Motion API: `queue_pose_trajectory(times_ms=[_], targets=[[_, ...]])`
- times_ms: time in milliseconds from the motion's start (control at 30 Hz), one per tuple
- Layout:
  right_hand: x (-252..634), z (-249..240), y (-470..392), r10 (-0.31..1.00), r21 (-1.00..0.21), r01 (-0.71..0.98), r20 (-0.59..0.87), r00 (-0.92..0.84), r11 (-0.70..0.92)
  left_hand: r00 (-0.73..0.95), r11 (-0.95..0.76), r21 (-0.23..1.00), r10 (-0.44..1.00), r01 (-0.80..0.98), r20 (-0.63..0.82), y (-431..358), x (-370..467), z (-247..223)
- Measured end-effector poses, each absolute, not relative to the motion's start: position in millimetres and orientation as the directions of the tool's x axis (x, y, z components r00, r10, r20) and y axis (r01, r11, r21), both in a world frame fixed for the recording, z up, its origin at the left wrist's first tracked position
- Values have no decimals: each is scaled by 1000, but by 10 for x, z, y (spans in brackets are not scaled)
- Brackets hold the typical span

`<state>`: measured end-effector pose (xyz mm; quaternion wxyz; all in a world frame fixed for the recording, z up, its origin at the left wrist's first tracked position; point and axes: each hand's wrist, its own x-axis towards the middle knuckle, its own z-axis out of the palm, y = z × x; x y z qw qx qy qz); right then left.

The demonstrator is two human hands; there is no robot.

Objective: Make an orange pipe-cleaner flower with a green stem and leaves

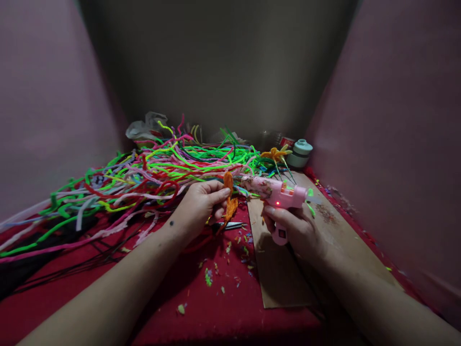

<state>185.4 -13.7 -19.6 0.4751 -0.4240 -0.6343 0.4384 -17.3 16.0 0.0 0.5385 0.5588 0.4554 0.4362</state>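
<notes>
Between the thumb and fingers of my left hand (203, 204) is an orange pipe-cleaner piece (231, 209), bent into petal-like loops and held upright. My right hand (297, 228) is wrapped round the handle of a pink glue gun (275, 192). A red light glows on the gun's side, and its stained nozzle end points left, close to the orange piece. A clear glue stick (314, 197) juts from the gun's back. Scissors (232, 225) lie on the red cloth just beneath my left hand, their handles hidden.
A large tangle of colourful pipe cleaners (169, 168) spreads across the back and left. Under my right hand lies a brown board (275, 278). Orange and yellow flowers (276, 154) and a pale green container (300, 154) stand behind it. Fuzz scraps dot the red cloth (201, 312).
</notes>
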Motion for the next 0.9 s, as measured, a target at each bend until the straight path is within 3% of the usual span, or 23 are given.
queue_pose_trajectory(times_ms=[900], targets=[[1856, -198, -166, 959, -958, 148, 216, -184, 244, 190, 9, 999, 982, 45, -18, 127, -159, 21]])
